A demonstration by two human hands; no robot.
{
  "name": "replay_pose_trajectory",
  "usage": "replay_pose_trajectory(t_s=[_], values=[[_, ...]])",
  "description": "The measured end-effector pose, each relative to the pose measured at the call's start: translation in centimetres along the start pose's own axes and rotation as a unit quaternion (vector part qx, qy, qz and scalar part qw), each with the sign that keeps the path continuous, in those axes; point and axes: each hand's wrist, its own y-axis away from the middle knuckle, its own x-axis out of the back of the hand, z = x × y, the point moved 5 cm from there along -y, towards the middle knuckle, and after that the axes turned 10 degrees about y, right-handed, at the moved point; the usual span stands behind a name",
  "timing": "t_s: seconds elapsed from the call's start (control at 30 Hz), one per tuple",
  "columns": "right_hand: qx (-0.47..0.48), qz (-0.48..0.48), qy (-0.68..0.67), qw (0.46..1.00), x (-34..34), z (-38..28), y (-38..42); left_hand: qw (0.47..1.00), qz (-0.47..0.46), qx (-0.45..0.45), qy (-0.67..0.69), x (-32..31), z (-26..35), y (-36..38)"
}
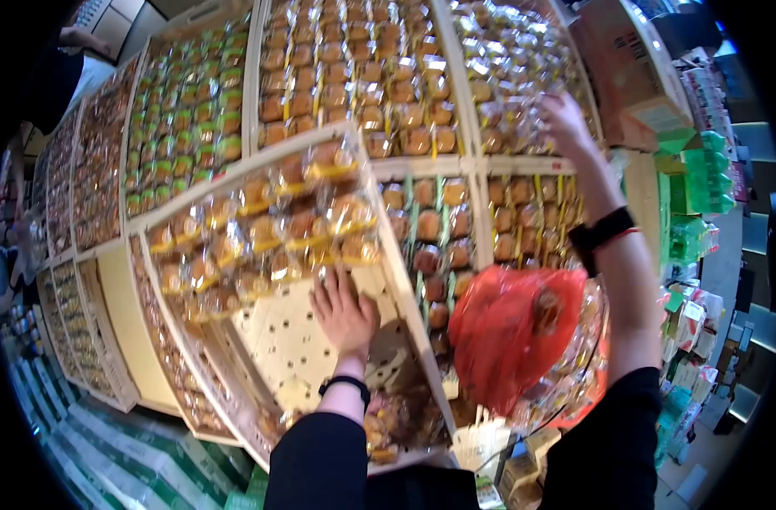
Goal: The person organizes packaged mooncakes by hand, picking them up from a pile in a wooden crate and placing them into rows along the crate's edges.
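My left hand [346, 313] lies with spread fingers over the perforated floor of a tilted wooden tray [417, 327], its fingertips at the lowest row of wrapped buns [269, 234]. Nothing shows in its grasp. Further off on the right, my right hand [565, 121] reaches over a tray of clear-wrapped buns [515, 72]; its fingers look apart, and no item can be made out in them. A red plastic bag [507, 331] sits below my right hand, beside the tilted tray. More wrapped pieces lie at the tray's near end.
Trays of green-wrapped [188, 110] and yellow-banded buns [354, 68] stand behind. A cardboard box [630, 68] is at the back right, with green bottle packs [708, 170] beside it. Another person's arm [83, 39] shows at the upper left. Striped green boxes [133, 459] lie lower left.
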Motion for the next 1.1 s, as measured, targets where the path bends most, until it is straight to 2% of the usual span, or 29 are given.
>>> replay_pose_trajectory(t_s=[0.03, 0.07, 0.1, 0.13, 0.17, 0.2, 0.27, 0.3, 0.33, 0.37, 0.4, 0.43, 0.53, 0.6, 0.63, 0.67, 0.73, 0.77, 0.83, 0.87, 0.9, 0.97, 1.1], values=[[0.037, -0.035, 0.024, 0.998, 0.4, -1.6, 0.7, 1.0, 0.004, -0.006, 0.003, 0.0, 0.0, 0.0], [0.027, -0.143, -0.09, 0.985, 0.1, -4.3, 3.7, 1.0, -0.003, 0.001, 0.003, 0.0, 0.1, 0.0], [0.044, -0.131, -0.055, 0.989, 0.7, -6.3, 5.7, 1.0, -0.011, 0.007, 0.005, 0.0, 0.1, 0.0], [0.126, -0.168, -0.027, 0.977, 0.9, -9.0, 9.5, 1.0, -0.005, 0.002, 0.006, -0.2, 0.0, -0.1], [0.051, -0.186, -0.044, 0.98, 1.2, -11.0, 13.7, 1.0, 0.003, -0.004, 0.008, -0.2, -0.1, 0.0], [0.088, -0.272, -0.059, 0.957, 2.2, -11.8, 16.6, 1.0, 0.003, -0.005, 0.008, -0.3, -0.2, 0.2], [0.065, -0.225, -0.014, 0.972, 3.3, -13.6, 23.9, 1.0, 0.007, -0.006, 0.007, -0.2, -0.1, 0.0], [0.041, -0.159, 0.093, 0.982, 4.1, -13.6, 26.9, 1.0, 0.01, -0.005, 0.008, 0.0, 0.0, 0.0], [0.103, -0.201, 0.087, 0.97, 4.2, -14.3, 30.7, 1.0, 0.014, -0.007, 0.006, -0.1, -0.1, 0.0], [0.124, -0.218, 0.112, 0.962, 4.6, -14.3, 33.9, 1.0, 0.016, -0.009, 0.005, -0.2, -0.2, 0.1], [0.12, -0.214, 0.103, 0.964, 4.6, -13.8, 36.9, 1.0, 0.012, -0.01, 0.004, -0.4, -0.3, 0.1], [0.155, -0.225, 0.123, 0.954, 3.5, -14.1, 39.5, 1.0, 0.023, -0.02, 0.005, -0.4, -0.3, 0.2], [0.226, -0.26, 0.257, 0.903, -0.5, -11.7, 43.9, 0.998, 0.039, -0.041, 0.006, -0.4, -0.5, 0.3], [0.205, -0.262, 0.259, 0.907, -4.2, -7.8, 46.2, 0.998, 0.047, -0.047, 0.015, -0.3, -0.5, 0.3], [0.238, -0.25, 0.268, 0.899, -6.2, -5.9, 47.2, 0.998, 0.046, -0.048, 0.014, -0.3, -0.5, 0.4], [0.222, -0.265, 0.245, 0.906, -8.4, -4.0, 48.1, 0.997, 0.046, -0.05, 0.024, -0.2, -0.6, 0.4], [0.263, -0.276, 0.301, 0.874, -12.0, -1.0, 49.6, 0.996, 0.053, -0.054, 0.05, -0.2, -0.9, 0.2], [0.251, -0.291, 0.307, 0.871, -13.6, 0.9, 50.3, 0.996, 0.056, -0.056, 0.045, -0.1, -1.2, 0.0], [0.231, -0.259, 0.316, 0.883, -15.7, 2.4, 50.6, 0.987, -0.002, -0.079, 0.14, 0.1, -2.3, -0.4], [0.229, -0.255, 0.312, 0.886, -16.2, 2.9, 50.7, 0.978, -0.019, -0.117, 0.172, 0.8, -3.1, -0.5], [0.211, -0.286, 0.342, 0.87, -16.8, 3.7, 50.7, 0.978, -0.02, -0.121, 0.171, 2.4, -4.3, -0.5], [0.196, -0.314, 0.368, 0.853, -17.7, 4.7, 50.8, 0.928, -0.19, -0.004, 0.32, 5.7, -6.8, 0.9], [0.173, -0.337, 0.321, 0.868, -17.9, 4.9, 50.2, 0.906, -0.275, -0.011, 0.323, 11.7, -6.5, 7.9]])
